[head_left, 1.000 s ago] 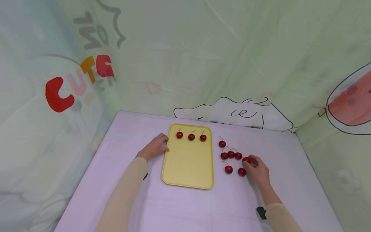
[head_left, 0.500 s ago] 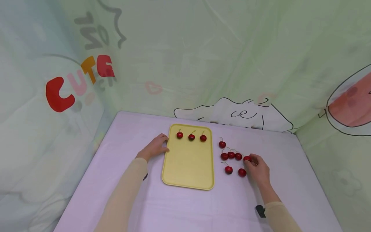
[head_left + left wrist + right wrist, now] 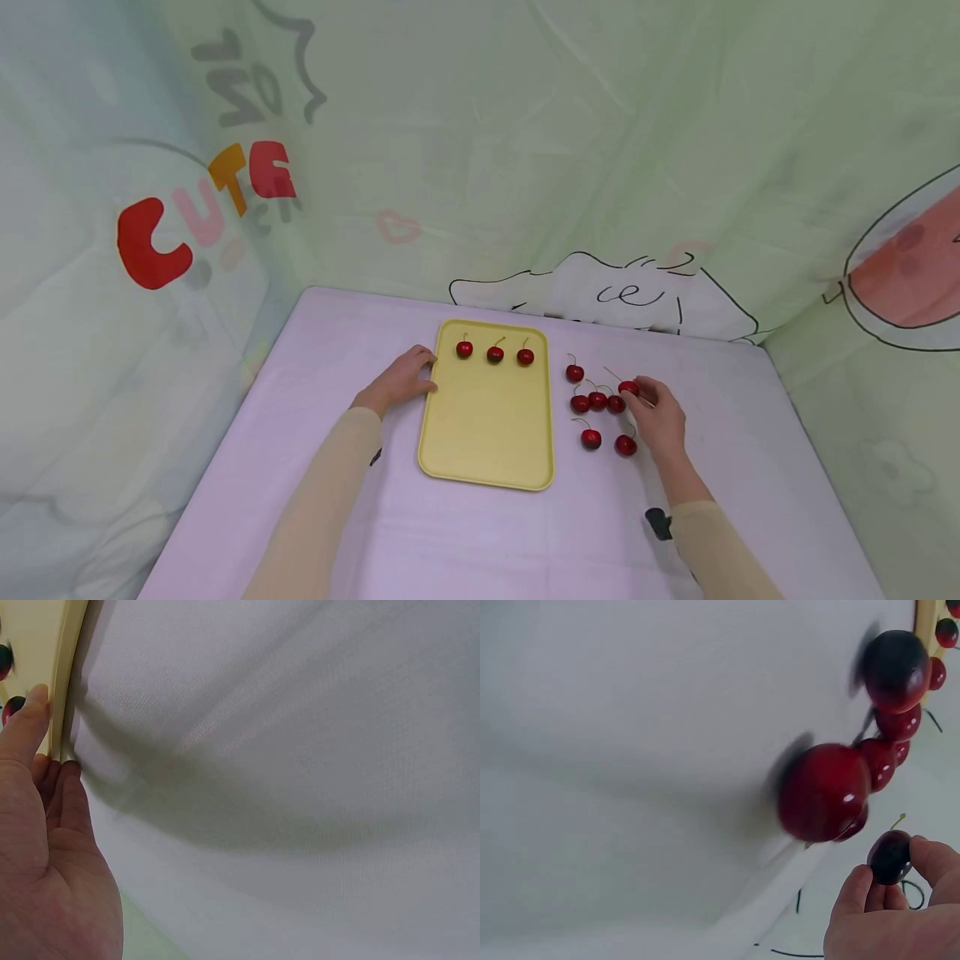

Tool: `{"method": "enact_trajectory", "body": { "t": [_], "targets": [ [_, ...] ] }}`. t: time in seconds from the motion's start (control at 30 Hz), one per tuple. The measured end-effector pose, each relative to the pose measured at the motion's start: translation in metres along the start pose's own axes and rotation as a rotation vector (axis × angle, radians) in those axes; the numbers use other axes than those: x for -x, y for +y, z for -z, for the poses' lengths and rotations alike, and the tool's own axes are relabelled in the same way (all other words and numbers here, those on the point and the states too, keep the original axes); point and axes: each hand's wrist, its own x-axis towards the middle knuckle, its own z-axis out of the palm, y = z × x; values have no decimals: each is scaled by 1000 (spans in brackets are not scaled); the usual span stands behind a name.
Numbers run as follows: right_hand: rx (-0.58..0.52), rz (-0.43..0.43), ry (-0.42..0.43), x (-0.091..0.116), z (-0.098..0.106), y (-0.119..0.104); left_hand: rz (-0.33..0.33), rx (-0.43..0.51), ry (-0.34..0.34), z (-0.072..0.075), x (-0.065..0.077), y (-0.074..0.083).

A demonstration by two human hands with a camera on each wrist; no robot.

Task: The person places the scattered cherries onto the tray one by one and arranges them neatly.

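A yellow tray [image 3: 487,437] lies on the table with three stemmed red cherries [image 3: 495,354] in a row at its far end. At the tray's left edge is my left hand [image 3: 401,381]; the left wrist view has its thumb [image 3: 28,724] over the rim and the other fingers against the outer side. My right hand [image 3: 658,421] pinches a dark red cherry [image 3: 889,856] between thumb and fingertips, its stem pointing up and left in the head view. Several more cherries [image 3: 597,401] lie right of the tray, just left of and below the held one.
A pale lilac cloth [image 3: 465,542] covers the table. Printed green curtains [image 3: 480,167] stand behind and at both sides. One loose cherry [image 3: 574,372] sits near the tray's right edge.
My right hand has moved up and left with the cherry, whose stem now shows fully. A stem has come into sight on the lowest right cherry. The left hand and tray stay put.
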Motion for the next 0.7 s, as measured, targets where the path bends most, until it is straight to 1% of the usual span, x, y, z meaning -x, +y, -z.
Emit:
{"method": "enact_trajectory", "body": {
  "t": [0.13, 0.37, 0.5, 0.57, 0.7],
  "targets": [
    [-29, 9, -18, 1, -10, -17, -7, 8, 7, 1, 1, 1],
    [-52, 42, -84, 2, -32, -42, -18, 14, 7, 1, 2, 2],
    [-63, 36, -90, 6, -43, -57, -9, 9, 3, 1, 2, 1],
    [-74, 51, -107, 7, -47, -62, -5, 7, 4, 1, 2, 1],
    [-94, 72, -134, 4, -57, -66, 1, 11, 1, 0, 1, -1]
  ]
}}
